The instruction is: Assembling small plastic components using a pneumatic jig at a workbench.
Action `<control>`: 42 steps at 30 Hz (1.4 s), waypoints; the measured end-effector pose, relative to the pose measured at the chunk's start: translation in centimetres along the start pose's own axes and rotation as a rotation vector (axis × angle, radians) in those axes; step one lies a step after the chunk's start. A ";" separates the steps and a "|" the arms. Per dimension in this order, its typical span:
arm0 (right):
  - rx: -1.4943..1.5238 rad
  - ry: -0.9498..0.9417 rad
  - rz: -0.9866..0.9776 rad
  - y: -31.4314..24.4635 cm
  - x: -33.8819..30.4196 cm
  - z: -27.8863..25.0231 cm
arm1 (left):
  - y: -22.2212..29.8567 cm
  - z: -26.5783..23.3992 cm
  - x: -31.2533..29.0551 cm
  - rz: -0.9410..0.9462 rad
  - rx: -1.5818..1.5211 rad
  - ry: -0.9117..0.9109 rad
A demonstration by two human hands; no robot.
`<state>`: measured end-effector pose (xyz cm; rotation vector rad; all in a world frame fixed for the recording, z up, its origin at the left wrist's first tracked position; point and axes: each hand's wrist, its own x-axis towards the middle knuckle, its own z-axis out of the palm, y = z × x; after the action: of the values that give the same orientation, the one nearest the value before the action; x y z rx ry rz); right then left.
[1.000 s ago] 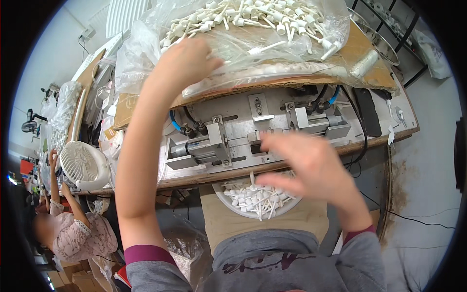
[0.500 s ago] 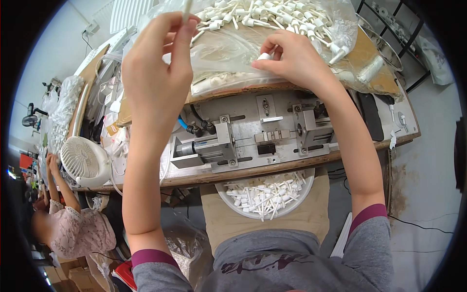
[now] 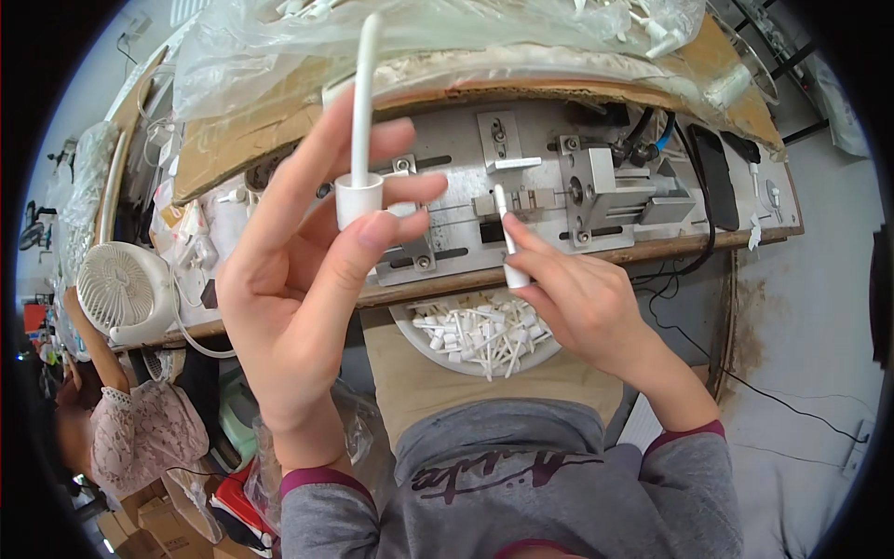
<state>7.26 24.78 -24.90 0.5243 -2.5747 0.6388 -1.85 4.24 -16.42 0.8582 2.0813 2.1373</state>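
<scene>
My left hand [image 3: 296,279] is raised in front of the bench, pinching a white plastic applicator cap [image 3: 359,197] whose long stick points up. Farther right and lower, my right hand [image 3: 591,298] grips a second white applicator cap [image 3: 517,272] between thumb and fingers, its stick leaning up toward the metal clamping fixture [image 3: 633,191]. Small metal jaws [image 3: 529,201] sit in the middle of that fixture, just beyond the right hand's fingertips. Below the bench edge, on my lap, a bowl holds a heap of similar white capped sticks [image 3: 480,337].
Clear plastic sheeting [image 3: 251,70] and cardboard [image 3: 209,163] lie on the raised far part of the bench. A white fan [image 3: 128,291] stands at left, near another person [image 3: 154,429]. A black phone [image 3: 712,177] and cables lie right of the fixture.
Both hands have come back from the far pile toward me. The right hand has moved down beside the fixture with its applicator cap; the left one's cap now shows fully. The view has tilted lower.
</scene>
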 end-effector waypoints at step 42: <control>-0.637 0.167 0.170 15.5 30.3 0.9 | -6.8 5.3 -3.1 0.165 1.060 -0.359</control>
<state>-25.36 29.45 -16.16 0.0376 -2.4862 -0.1034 0.59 8.50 -24.15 1.3497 2.9027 0.6517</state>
